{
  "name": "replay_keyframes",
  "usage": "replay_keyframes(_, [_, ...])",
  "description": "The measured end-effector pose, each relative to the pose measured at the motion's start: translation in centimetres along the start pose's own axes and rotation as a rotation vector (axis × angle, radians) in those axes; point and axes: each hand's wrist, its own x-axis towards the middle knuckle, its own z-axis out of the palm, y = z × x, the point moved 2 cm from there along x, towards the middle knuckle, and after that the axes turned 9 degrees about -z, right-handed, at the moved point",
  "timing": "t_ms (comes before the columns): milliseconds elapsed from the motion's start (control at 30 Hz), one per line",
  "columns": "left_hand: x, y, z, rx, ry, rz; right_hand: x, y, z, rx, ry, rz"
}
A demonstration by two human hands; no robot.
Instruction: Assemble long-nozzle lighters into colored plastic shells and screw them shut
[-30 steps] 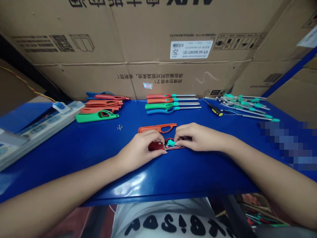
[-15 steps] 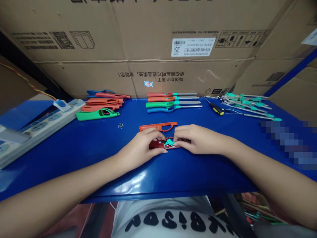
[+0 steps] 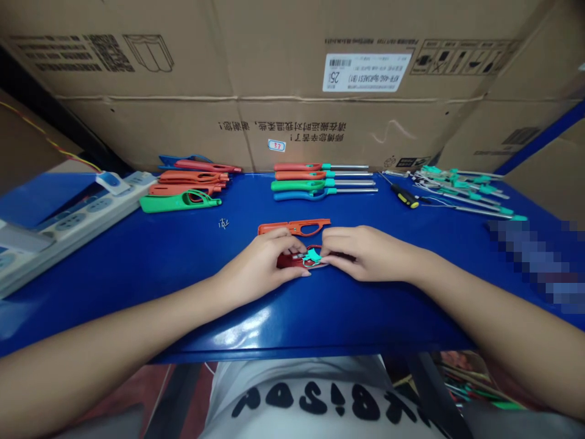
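The left hand (image 3: 262,259) holds the red half-shell (image 3: 289,261) between thumb and fingers, above the blue table (image 3: 274,332). Inside this shell lies the teal piece (image 3: 314,255); the step in hand seems to be fitting it there. The right hand (image 3: 359,253) has thumb and fingers close together at its right end; what they pinch, I cannot tell. The next move calls for light fingertip pressure and a steady shell.

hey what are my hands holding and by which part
Left hand holds the red lighter half-shell by its left end; the right hand is at the right edge of the teal plastic part, hold unclear.
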Motion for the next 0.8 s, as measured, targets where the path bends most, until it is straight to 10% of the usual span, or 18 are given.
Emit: replay_keyframes(800, [-0.4, 0.3, 0.0, 0.082, 0.042, 0.123, 0.5, -1.5, 0.2, -0.295, -0.175, -0.026])
